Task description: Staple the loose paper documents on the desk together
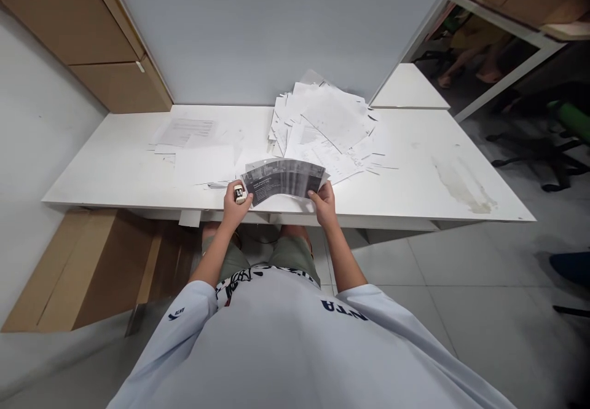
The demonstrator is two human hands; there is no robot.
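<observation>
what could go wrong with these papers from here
The dark printed sheet is bowed between the left hand and right hand, so it might crease. The small white-and-black object in the left hand could drop past the white table's front edge. The loose paper pile might slide if bumped.

Wall: I see a white partition at 12 o'clock.
Cabinets: tan wooden cabinets at 10 o'clock.
Chair: a black office chair base at 3 o'clock.
Floor: pale grey tiles at 4 o'clock.
</observation>
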